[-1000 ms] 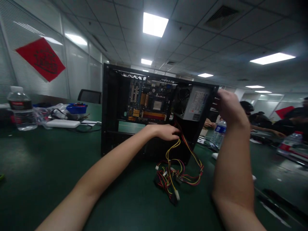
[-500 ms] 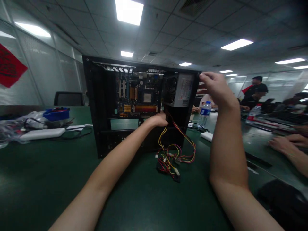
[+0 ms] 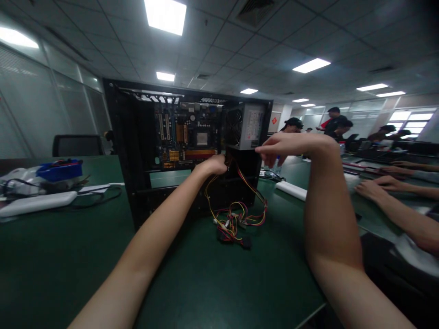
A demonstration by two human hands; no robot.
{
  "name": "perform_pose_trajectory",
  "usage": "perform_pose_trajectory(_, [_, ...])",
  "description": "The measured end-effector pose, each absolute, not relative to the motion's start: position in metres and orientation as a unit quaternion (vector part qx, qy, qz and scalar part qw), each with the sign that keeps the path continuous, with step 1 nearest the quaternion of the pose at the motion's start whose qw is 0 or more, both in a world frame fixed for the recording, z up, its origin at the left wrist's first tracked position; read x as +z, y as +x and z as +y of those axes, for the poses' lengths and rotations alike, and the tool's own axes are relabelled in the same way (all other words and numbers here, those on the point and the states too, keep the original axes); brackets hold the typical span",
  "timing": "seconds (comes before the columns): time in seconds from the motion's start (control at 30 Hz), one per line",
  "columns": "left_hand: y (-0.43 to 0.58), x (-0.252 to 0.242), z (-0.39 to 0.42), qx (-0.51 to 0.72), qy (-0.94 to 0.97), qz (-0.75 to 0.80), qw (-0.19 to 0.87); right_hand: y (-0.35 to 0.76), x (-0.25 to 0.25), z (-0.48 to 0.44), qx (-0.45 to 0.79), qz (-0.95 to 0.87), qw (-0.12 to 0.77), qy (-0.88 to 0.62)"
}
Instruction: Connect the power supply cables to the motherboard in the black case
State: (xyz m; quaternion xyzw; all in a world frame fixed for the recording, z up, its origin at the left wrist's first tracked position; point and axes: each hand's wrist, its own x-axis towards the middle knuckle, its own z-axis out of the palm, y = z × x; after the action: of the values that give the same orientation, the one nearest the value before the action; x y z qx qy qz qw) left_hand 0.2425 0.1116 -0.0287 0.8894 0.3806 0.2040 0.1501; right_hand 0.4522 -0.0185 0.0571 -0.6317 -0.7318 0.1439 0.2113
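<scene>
An open black computer case [image 3: 142, 196] stands upright in front of me, with a motherboard [image 3: 192, 128] and a grey power supply [image 3: 253, 127] inside. My left hand [image 3: 216, 164] reaches in below the power supply, closed around its cables; the fingertips are hidden. Yellow and red wires [image 3: 236, 221] trail down from there to a tangle with connectors on the table. Beside the case's right edge, just under the power supply's corner, hovers my right hand [image 3: 277, 147]. Its index finger is stretched out, the others bend loosely, and nothing is in it.
On the left of the green table [image 3: 192, 283] lie a white power strip [image 3: 39, 203], a blue box [image 3: 60, 170] and clear plastic bags. Another white strip [image 3: 291, 190] is right of the case. Other people's hands [image 3: 373, 188] rest at the right, near a dark bag [image 3: 380, 265].
My right hand has left the case's top right corner and dropped to below the power supply. My left hand stays at the cables. The view has turned somewhat to the right.
</scene>
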Motion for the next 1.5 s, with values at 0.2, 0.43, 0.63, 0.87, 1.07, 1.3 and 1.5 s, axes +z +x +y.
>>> perform_pose_trajectory(0.2, [0.263, -0.044, 0.100, 0.193, 0.915, 0.308, 0.175, 0.397, 0.049, -0.010, 0.223, -0.818, 0.041, -0.529])
perform_pose_trajectory(0.43, [0.246, -0.026, 0.101, 0.264, 0.898, 0.265, 0.231, 0.382, 0.045, 0.007, 0.162, -0.837, 0.023, -0.522])
perform_pose_trajectory(0.63, [0.213, 0.004, 0.099, 0.354, 0.823, 0.330, 0.297, 0.399, 0.040, 0.006, 0.161, -0.761, 0.006, -0.628])
perform_pose_trajectory(0.87, [0.201, 0.022, 0.075, 0.352, 0.677, 0.285, 0.580, 0.389, 0.032, 0.025, 0.221, -0.846, 0.007, -0.486])
perform_pose_trajectory(1.07, [0.193, 0.027, 0.066, 0.386, 0.632, 0.246, 0.625, 0.386, 0.034, 0.023, 0.268, -0.847, 0.147, -0.434])
perform_pose_trajectory(1.3, [0.201, 0.021, 0.063, 0.455, 0.652, 0.264, 0.546, 0.361, 0.029, 0.024, 0.077, -0.865, 0.084, -0.488])
perform_pose_trajectory(1.5, [0.210, 0.008, 0.086, 0.531, 0.659, 0.278, 0.454, 0.326, 0.001, 0.049, -0.141, -0.788, 0.151, -0.579])
